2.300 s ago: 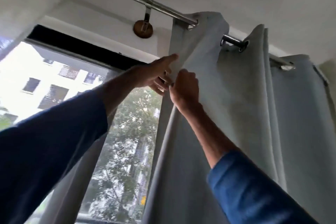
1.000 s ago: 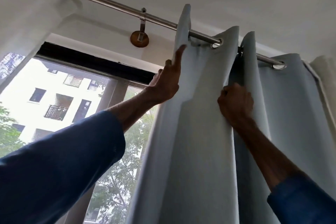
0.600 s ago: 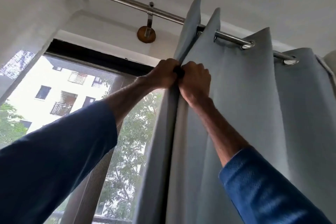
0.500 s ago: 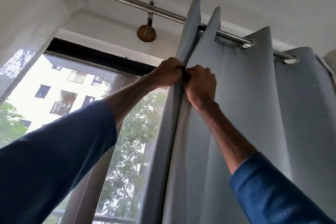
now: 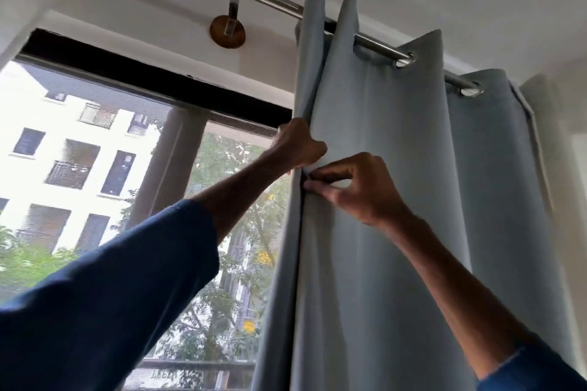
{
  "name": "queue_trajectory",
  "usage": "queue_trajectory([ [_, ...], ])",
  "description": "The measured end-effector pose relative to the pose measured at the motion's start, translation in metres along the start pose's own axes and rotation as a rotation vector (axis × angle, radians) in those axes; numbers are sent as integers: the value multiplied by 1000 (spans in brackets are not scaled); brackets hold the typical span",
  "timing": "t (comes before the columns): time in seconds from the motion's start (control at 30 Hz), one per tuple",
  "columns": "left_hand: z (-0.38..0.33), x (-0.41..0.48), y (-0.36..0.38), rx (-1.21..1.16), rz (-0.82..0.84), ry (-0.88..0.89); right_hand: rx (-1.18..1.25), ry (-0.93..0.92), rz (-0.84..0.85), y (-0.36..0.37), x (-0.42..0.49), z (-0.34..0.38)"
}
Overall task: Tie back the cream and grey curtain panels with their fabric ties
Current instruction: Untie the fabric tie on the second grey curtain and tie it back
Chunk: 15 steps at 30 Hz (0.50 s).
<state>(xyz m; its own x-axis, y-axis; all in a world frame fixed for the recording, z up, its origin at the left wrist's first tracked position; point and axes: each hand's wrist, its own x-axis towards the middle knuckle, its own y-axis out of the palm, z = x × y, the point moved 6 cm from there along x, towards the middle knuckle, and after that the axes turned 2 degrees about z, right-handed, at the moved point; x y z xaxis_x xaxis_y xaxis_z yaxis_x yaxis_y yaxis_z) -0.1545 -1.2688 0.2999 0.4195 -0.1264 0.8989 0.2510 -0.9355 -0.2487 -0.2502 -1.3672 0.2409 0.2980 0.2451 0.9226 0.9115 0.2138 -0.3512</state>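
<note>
While gripping vertical edge of grey curtain panel (image 5: 397,200) in left hand (image 5: 298,149), pinching next fold (image 5: 327,263) just below with right hand (image 5: 355,190).

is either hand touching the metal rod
No, the left hand grips and the right hand pinches folds of the curtain, both well below the rod.

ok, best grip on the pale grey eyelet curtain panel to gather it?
Probably the leading pleats of the pale grey eyelet curtain panel, stacked vertical under the steel rod. Come from the window side, as the left hand grips; right hand pinches from the front.
</note>
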Motion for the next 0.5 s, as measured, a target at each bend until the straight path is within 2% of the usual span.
queue_trajectory([
  [0.03, 0, 1, 3, 17, 1, 4, -5, 55, -3, -11, -2, -18],
  [0.07, 1, 3, 5, 36, 7, 4, -30, 107, -74, -27, -5, -36],
  [0.17, 4, 4, 7, 79, 20, 14, -289, 274, -512, -85, -17, -90],
  [0.2, 5, 4, 7, 92, 21, 20, -358, 361, -596, -100, -22, -106],
  [0.23, 7, 5, 7, 106, 20, 30, -378, 472, -600, -110, -25, -122],
  [0.3, 10, 6, 6, 127, 14, 52, -313, 681, -458, -114, -23, -148],
  [0.33, 10, 5, 5, 137, 19, 60, -298, 726, -385, -112, -21, -154],
  [0.43, 11, 3, 4, 126, 59, 59, -340, 688, -213, -89, -12, -151],
  [0.5, 10, 0, 2, 120, 99, 67, -386, 614, -193, -73, -4, -140],
])
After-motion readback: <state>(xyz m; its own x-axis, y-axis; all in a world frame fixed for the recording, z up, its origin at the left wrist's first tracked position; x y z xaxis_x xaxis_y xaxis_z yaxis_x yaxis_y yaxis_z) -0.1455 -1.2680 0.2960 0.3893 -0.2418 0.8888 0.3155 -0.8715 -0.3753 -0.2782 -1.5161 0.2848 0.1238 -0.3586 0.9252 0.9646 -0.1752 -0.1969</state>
